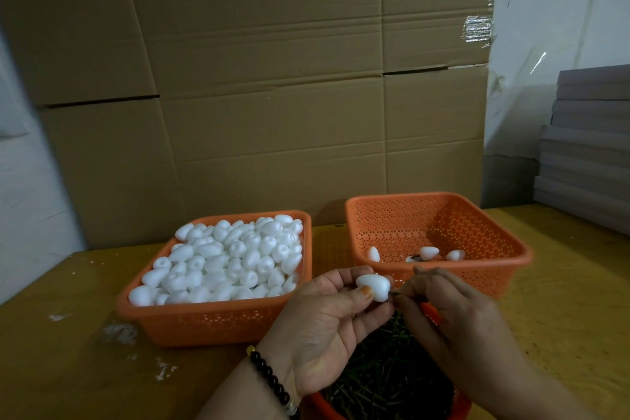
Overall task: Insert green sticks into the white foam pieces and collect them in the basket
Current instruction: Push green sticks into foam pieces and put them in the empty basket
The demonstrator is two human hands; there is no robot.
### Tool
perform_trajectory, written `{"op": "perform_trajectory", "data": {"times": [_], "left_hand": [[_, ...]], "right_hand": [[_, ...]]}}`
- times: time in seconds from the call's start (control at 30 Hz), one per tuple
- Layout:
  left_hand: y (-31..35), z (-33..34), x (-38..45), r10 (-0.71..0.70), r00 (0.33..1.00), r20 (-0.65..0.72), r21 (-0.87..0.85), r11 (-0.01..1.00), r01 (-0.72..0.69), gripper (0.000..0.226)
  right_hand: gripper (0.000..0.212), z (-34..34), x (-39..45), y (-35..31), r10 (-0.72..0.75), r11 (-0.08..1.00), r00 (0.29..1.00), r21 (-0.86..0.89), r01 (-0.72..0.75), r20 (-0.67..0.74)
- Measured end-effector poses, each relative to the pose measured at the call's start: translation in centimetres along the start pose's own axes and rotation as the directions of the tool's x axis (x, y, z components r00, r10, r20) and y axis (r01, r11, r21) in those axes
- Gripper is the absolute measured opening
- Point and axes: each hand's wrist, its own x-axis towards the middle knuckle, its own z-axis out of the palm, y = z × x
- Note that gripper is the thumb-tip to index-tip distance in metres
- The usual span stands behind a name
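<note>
My left hand pinches a white foam piece between thumb and fingers at the centre of the view. My right hand pinches a thin green stick whose tip meets the foam's right end. Behind the hands stands an orange basket holding three foam pieces. An orange basket at the left is heaped with plain white foam pieces. Below the hands, a round orange container holds a dark pile of green sticks.
Everything sits on a yellow wooden table speckled with white crumbs. Large cardboard boxes form a wall just behind the baskets. Stacked grey boards lie at the far right.
</note>
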Motion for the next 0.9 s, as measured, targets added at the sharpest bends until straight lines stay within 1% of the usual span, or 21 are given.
{"op": "perform_trajectory", "data": {"times": [0.17,0.33,0.7,0.8,0.9], "left_hand": [[-0.06,-0.05,0.01,0.002,1.000,0.003,0.005,1.000,-0.002,0.040],[-0.04,-0.09,0.04,0.002,1.000,0.002,0.012,1.000,-0.002,0.040],[-0.08,-0.06,-0.06,0.004,1.000,0.004,0.032,0.999,-0.004,0.036],[0.02,-0.03,-0.09,-0.002,1.000,0.007,0.033,0.999,0.001,0.032],[0.09,-0.02,-0.08,0.004,1.000,0.004,0.034,0.999,-0.004,0.036]], "right_hand": [[0.008,-0.07,0.13,-0.06,0.004,1.000,1.000,0.008,-0.004,0.016],[0.016,-0.17,0.13,-0.23,0.016,1.000,0.999,-0.006,-0.015,0.038],[0.015,-0.22,0.18,-0.21,0.040,0.999,0.997,-0.006,-0.039,0.059],[0.014,-0.28,0.18,-0.23,0.045,0.999,0.997,-0.001,-0.045,0.059],[0.015,-0.41,0.22,-0.42,0.052,0.999,0.996,-0.007,-0.052,0.071]]}}
